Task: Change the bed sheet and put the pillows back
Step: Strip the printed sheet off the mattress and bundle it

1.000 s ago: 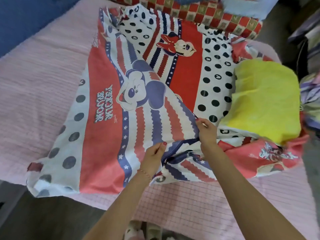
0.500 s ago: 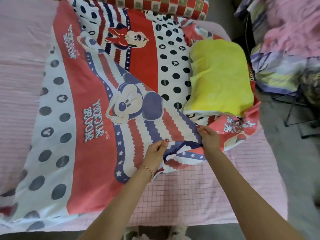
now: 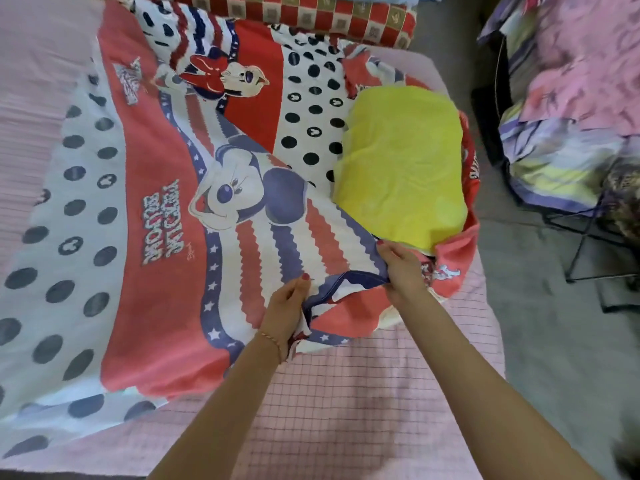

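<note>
Both grips pinch the same folded edge of the cartoon-print sheet (image 3: 166, 209): our left hand (image 3: 287, 306) curls its fingers round the fabric at the near fold, and our right hand (image 3: 403, 268) nips the hem just to the right of it, thumb on top. From the head view, the sheet lies spread over the pink checked mattress (image 3: 363, 393), flat on the left and bunched on the right, where a yellow pillow (image 3: 401, 164) sits on top of it near the bed's right edge. A red checked pillow (image 3: 311, 15) lies along the far side. A heap of bedding (image 3: 571, 98) rests off the bed to the right.

We judge that we are partway through spreading the fresh sheet and opening out a folded corner. The next move probably calls for drawing this corner toward the near right end of the mattress, and the yellow pillow's weight may hold the cloth back.
</note>
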